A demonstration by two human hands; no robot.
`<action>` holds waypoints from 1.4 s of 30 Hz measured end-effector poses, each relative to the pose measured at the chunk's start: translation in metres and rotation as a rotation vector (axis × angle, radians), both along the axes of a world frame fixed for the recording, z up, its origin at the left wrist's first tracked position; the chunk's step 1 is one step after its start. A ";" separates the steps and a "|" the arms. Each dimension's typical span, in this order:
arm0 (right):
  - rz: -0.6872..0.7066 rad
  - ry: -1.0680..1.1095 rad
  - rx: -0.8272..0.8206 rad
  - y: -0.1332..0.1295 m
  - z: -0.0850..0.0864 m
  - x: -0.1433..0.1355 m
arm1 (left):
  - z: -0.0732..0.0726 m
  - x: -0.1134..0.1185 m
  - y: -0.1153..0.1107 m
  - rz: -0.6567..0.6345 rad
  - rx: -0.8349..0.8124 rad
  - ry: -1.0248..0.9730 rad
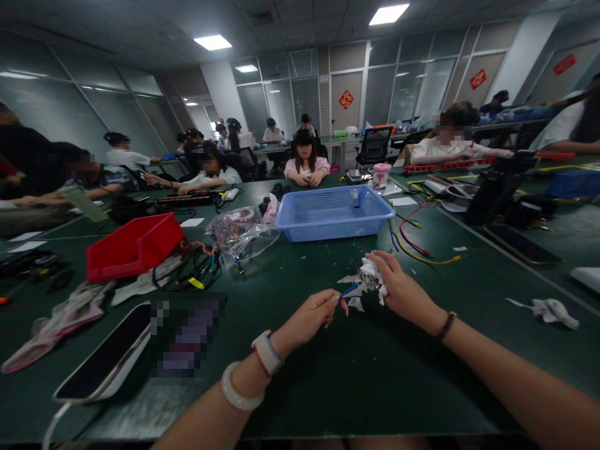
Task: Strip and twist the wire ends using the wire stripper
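In the head view, my left hand (321,312) pinches a slim blue stick-like piece (349,290), perhaps a wire or a small tool. Its far end reaches the round metal part (370,276) that my right hand (396,281) grips from the right side. White tissue (380,290) is wrapped round part of that metal piece, and small holes seem to show on the face turned to the left. Torn white scraps (356,304) lie on the green table just below it. My right fingers partly hide the metal part.
Beyond my hands stands a blue mesh basket (335,231). Coloured cables (412,244) lie to its right, a clear bag of wires (244,234) to its left. Further left are a red bin (135,247), a glove (65,319) and a white-edged device (107,353). Crumpled tissue (553,312) lies right.
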State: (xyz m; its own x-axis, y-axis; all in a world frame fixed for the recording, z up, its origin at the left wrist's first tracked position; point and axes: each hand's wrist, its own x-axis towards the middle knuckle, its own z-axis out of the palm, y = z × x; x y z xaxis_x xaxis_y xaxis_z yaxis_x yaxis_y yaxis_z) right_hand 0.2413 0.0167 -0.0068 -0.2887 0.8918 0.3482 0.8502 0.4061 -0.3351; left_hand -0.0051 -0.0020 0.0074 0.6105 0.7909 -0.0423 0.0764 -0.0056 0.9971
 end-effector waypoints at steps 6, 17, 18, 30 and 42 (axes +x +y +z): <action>-0.046 -0.101 0.021 -0.002 0.007 0.001 | -0.001 -0.001 0.002 -0.017 0.044 0.043; -0.015 -0.121 0.011 -0.002 0.003 -0.003 | -0.005 -0.001 0.002 -0.007 0.111 0.113; -0.018 -0.123 0.004 -0.002 0.003 -0.003 | -0.005 0.000 0.002 -0.006 0.114 0.120; 0.012 -0.054 -0.017 -0.002 0.010 -0.003 | -0.003 0.001 0.000 0.014 0.075 0.076; 0.094 0.053 -0.066 -0.001 0.008 -0.004 | -0.005 0.002 0.001 -0.003 -0.005 0.013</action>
